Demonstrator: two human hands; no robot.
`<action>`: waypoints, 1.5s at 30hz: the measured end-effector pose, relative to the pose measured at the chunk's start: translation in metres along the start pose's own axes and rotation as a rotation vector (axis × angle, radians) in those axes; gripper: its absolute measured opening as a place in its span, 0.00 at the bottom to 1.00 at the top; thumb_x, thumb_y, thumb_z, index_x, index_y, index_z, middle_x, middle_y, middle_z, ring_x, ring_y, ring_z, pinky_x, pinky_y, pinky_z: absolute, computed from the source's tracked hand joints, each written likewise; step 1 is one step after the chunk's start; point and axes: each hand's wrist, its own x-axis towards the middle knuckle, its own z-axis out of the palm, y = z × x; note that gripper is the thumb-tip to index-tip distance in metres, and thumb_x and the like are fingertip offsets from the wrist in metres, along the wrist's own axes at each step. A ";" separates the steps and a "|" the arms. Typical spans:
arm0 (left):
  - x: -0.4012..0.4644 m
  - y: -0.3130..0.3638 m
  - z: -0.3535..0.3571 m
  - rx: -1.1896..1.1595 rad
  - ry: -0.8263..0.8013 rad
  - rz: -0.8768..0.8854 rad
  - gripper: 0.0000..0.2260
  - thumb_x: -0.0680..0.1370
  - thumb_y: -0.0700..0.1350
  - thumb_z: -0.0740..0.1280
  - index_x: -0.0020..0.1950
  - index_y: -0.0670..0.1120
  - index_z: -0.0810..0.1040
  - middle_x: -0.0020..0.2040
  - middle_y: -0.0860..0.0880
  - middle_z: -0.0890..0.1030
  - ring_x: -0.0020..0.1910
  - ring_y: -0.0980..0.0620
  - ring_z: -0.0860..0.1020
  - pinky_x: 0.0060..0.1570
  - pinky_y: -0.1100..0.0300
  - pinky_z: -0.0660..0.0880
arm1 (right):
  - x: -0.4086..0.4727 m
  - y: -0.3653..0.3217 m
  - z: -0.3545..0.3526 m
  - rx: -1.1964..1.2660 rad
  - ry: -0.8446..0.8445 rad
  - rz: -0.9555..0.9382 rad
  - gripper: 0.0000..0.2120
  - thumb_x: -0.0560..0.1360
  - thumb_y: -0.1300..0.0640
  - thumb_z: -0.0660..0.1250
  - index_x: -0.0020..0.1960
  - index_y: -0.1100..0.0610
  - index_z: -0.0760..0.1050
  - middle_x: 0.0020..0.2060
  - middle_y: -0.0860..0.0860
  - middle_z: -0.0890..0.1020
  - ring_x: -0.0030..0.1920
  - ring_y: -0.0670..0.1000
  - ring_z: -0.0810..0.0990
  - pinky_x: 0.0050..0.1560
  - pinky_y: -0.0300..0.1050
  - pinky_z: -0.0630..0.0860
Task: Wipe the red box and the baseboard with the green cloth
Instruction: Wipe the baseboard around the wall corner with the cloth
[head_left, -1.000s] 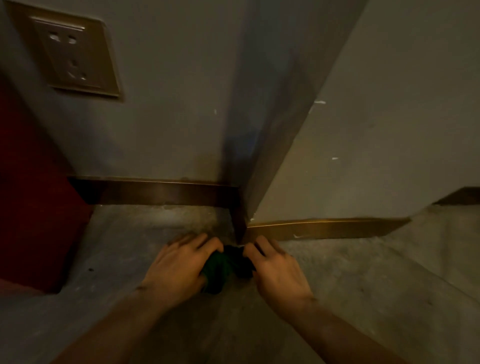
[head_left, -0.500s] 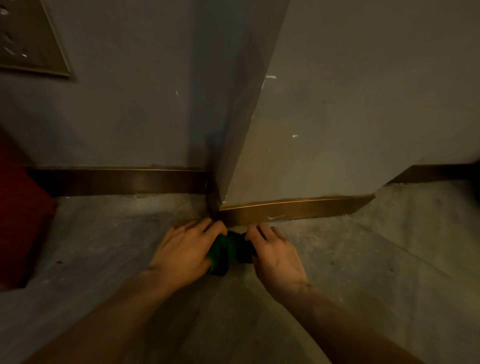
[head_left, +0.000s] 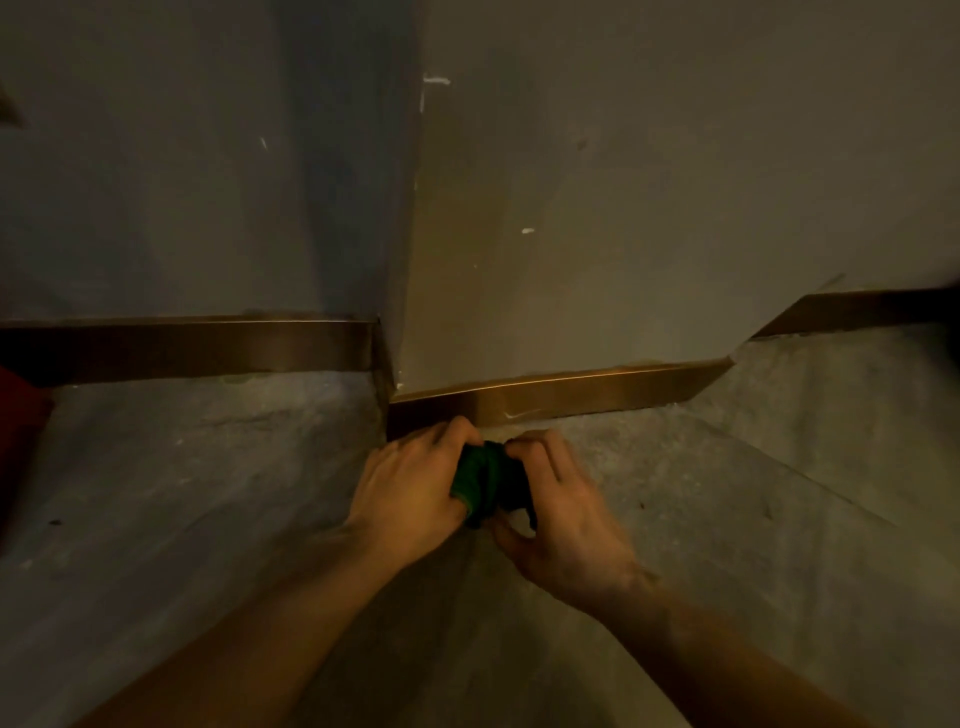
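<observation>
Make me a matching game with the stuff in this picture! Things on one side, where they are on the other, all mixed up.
Things:
1. green cloth
2. red box
3. baseboard
4. floor

Places:
A. along the bottom of the wall
B. bunched between both hands
C. under the hands, grey
D. at the far left edge

Pairs: 1-B, 2-D, 3-A, 4-C

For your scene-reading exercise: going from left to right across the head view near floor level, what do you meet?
red box → left hand → green cloth → right hand
</observation>
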 end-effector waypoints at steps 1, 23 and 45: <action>0.002 0.001 0.002 -0.001 0.009 -0.010 0.27 0.65 0.45 0.75 0.59 0.58 0.68 0.55 0.54 0.81 0.52 0.49 0.80 0.43 0.55 0.74 | -0.001 0.001 0.001 -0.015 -0.016 -0.011 0.31 0.69 0.42 0.71 0.66 0.51 0.65 0.61 0.48 0.68 0.58 0.48 0.69 0.54 0.45 0.77; -0.008 -0.025 0.085 0.246 -0.204 0.048 0.50 0.73 0.78 0.46 0.80 0.40 0.47 0.81 0.41 0.48 0.80 0.44 0.42 0.76 0.44 0.47 | 0.033 0.045 0.019 -0.315 -0.066 -0.063 0.23 0.67 0.55 0.71 0.60 0.52 0.68 0.59 0.56 0.72 0.57 0.58 0.72 0.36 0.51 0.80; -0.010 -0.032 0.096 0.204 -0.162 0.050 0.49 0.73 0.77 0.53 0.81 0.43 0.49 0.82 0.43 0.50 0.80 0.45 0.45 0.76 0.43 0.50 | 0.054 0.077 0.022 -0.498 -0.036 0.077 0.21 0.70 0.57 0.74 0.60 0.54 0.72 0.56 0.59 0.71 0.53 0.60 0.73 0.31 0.50 0.77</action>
